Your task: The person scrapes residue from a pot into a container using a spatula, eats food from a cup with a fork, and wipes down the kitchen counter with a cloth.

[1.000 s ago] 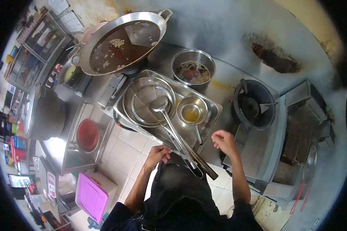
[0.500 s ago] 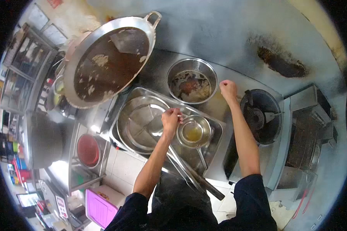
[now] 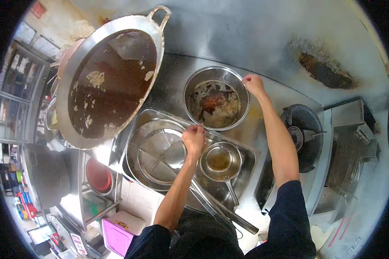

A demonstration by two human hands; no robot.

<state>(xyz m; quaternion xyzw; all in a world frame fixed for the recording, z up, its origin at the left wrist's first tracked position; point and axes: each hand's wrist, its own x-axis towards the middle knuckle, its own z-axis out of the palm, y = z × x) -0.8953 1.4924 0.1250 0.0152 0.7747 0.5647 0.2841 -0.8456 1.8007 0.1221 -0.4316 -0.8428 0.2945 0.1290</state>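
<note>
A round stainless steel pot (image 3: 188, 108) stands on the metal counter, holding dark liquid with reddish and pale scraps floating in it. My right hand (image 3: 254, 86) pinches its right rim with fingers closed. At the near rim, my left hand (image 3: 194, 137) is also closed, its fingertips at the pot's edge. Below my left hand, a metal tray (image 3: 248, 166) holds a wide round strainer pan (image 3: 149, 166), a ladle (image 3: 175, 154) and a small long-handled pan (image 3: 221, 175) with yellowish liquid in it.
A big tilted wok (image 3: 156, 84) of dark liquid with pale scraps occupies the left. To the right sits a blackened burner (image 3: 309, 151) in the counter. A red bucket (image 3: 98, 175) and a purple-lidded box (image 3: 116, 235) are lower left. Long handles extend over the tray's near edge.
Both hands have come to the pot's rim; before, they were apart from it. The view has shifted, so the wok appears farther left and lower.
</note>
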